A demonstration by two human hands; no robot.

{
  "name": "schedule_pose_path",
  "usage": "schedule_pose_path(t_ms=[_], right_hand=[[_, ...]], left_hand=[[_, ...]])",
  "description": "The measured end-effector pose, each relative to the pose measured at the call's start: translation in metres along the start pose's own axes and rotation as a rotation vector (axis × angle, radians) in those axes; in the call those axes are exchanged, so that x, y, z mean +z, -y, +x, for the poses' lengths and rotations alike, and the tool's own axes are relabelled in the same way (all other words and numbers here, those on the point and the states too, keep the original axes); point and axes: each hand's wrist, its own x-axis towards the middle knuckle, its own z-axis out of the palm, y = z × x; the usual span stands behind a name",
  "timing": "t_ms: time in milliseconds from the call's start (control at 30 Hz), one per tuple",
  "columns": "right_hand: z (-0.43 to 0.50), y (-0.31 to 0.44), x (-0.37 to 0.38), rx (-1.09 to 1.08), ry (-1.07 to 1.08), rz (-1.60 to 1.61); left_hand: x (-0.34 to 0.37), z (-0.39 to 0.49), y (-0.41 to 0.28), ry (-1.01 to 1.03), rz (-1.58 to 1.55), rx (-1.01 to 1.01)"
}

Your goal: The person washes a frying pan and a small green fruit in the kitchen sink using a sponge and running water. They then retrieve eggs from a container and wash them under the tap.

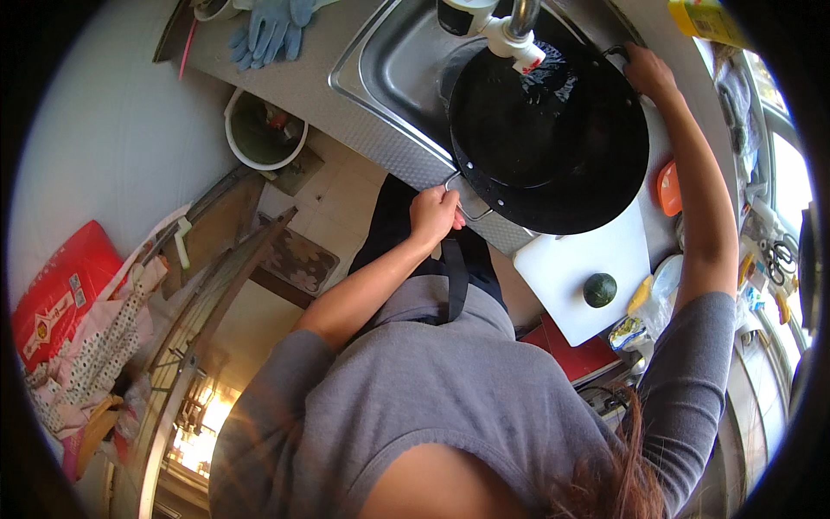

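A large black wok with two metal loop handles sits over the steel sink, under the faucet. Rippling water shows inside the wok below the white spout. My left hand grips the near wire handle. At the far right side, my right hand is closed around the other handle. Part of that handle is hidden by my fingers. The wok's near rim overlaps a white cutting board, on which a dark green round vegetable lies.
Blue rubber gloves lie on the counter left of the sink. A bucket with scraps stands below the counter edge. An orange plastic item, plastic bags and scissors are on the right. A red bag is far left.
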Motion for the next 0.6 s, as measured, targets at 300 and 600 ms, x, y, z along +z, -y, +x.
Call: schedule_pose_path(t_ms=[300,600], right_hand=[[-0.031,-0.016,0.016,0.085,-0.044,0.064],[-0.088,-0.036,0.025,0.219,-0.125,0.123]], left_hand=[[-0.012,0.001,-0.007,0.073,0.088,0.008],[-0.030,-0.011,-0.012,0.183,0.134,0.057]])
